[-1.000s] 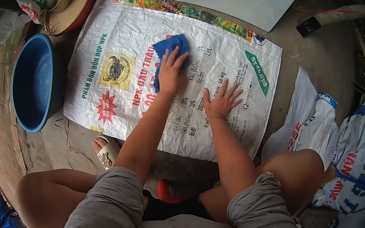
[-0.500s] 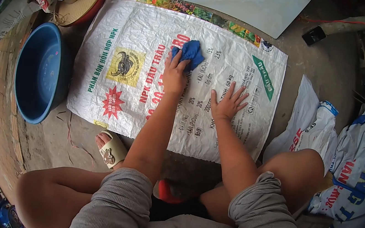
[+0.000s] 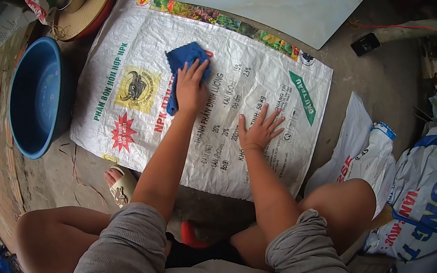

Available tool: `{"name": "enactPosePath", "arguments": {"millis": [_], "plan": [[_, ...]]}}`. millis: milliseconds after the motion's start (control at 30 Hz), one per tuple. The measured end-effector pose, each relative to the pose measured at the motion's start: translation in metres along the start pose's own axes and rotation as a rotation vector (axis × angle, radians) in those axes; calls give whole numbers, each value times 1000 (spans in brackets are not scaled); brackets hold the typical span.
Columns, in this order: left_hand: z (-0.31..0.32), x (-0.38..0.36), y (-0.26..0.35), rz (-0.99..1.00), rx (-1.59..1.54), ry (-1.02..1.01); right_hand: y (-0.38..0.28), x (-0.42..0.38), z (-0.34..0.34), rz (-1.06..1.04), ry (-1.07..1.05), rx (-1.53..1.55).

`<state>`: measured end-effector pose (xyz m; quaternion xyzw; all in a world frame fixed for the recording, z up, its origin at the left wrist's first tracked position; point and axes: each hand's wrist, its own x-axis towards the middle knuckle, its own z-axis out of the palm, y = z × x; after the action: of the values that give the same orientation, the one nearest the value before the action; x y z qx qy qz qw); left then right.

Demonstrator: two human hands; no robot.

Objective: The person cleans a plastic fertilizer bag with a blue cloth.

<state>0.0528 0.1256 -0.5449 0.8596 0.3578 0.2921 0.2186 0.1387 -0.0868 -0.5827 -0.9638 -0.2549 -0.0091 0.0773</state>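
Note:
A white printed sack (image 3: 211, 152) lies flat on the ground in front of me. My left hand (image 3: 190, 90) presses on a crumpled blue cloth (image 3: 186, 57) over the red lettering, its fingers spread across the cloth's right part. The cloth reaches up past my fingertips and down beside my palm. Flat on the sack to the right, my right hand (image 3: 259, 131) has its fingers apart and nothing in it.
A blue basin (image 3: 41, 96) stands left of the sack, with a woven hat (image 3: 89, 6) above it. A pale board (image 3: 258, 1) lies beyond. A black phone-like object (image 3: 365, 44) and filled bags (image 3: 426, 191) are at the right.
My left hand and the blue cloth have moved left across the sack, and the cloth is now more spread out. My right hand stays about where it was on the sack. The view has shifted slightly.

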Motion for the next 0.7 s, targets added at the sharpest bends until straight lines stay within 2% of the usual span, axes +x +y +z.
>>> {"name": "enactPosePath", "arguments": {"millis": [33, 100, 167, 200, 300, 333, 433, 600, 633, 700], "plan": [[17, -8, 23, 76, -120, -135, 1, 0, 0, -3, 7, 4], [45, -32, 64, 240, -170, -316, 1, -1, -8, 2, -51, -33], [65, -59, 83, 341, -112, -309, -1, 2, -9, 11, -104, -64], [66, -61, 86, 383, -78, -218, 0, 2, -6, 16, -100, -107], [55, -49, 70, 388, -37, -297, 2, 0, 1, 4, -60, -93], [43, -39, 66, 337, -3, -314, 3, 0, 0, -3, -23, -32], [22, -10, 27, 182, 113, -62, 2, 0, -1, -8, 0, 7], [-30, 19, -78, -369, 452, 388, 3, 1, -4, -8, -32, 4], [-38, 23, -92, -516, 474, 421, 3, 2, -4, -5, -42, 5], [-51, 28, -104, -616, 470, 464, 2, 1, -5, -2, -55, 10]]}}
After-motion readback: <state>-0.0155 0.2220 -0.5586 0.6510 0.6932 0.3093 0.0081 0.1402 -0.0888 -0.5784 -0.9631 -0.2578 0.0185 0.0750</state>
